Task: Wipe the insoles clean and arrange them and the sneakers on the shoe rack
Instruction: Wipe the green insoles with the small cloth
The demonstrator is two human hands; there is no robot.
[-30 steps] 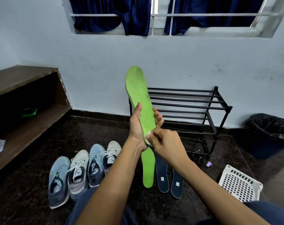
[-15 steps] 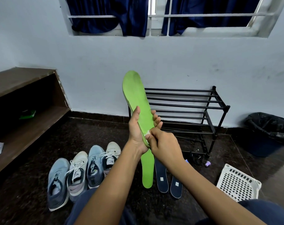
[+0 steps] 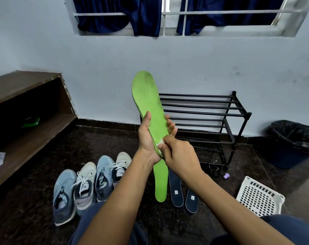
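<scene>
Right hand (image 3: pixel 180 156) has crept a touch toward the toe end since a second ago, carrying the white wad (image 3: pixel 160 143) slightly up the green insole (image 3: pixel 148 96). Otherwise little change: insole still near upright, toe up. Reading: wiping stroke in progress around the arch, toe half not yet reached on this pass. Left hand (image 3: pixel 148 137) grips the insole at mid-length, thumb on one edge, fingertips curled over the other. Right-hand fingers pinch the wad against the insole's face. Wad too small to tell tissue from cloth. Insole: thin, foam-like, matte, greyish scuffing near the toe, slight bow along its length. Second green insole (image 3: pixel 160 183) appears to lie on the floor (image 3: pixel 35 218) below the hands, with two dark insoles (image 3: pixel 175 188) just beside it, each bearing a small pale label. Four sneakers (image 3: pixel 83 186) stand in a row, mesh uppers, white laces. Shoe rack (image 3: pixel 203 110), black bars, stands at the wall edge of the floor; insoles and sneakers are all off it, so arranging not begun.
</scene>
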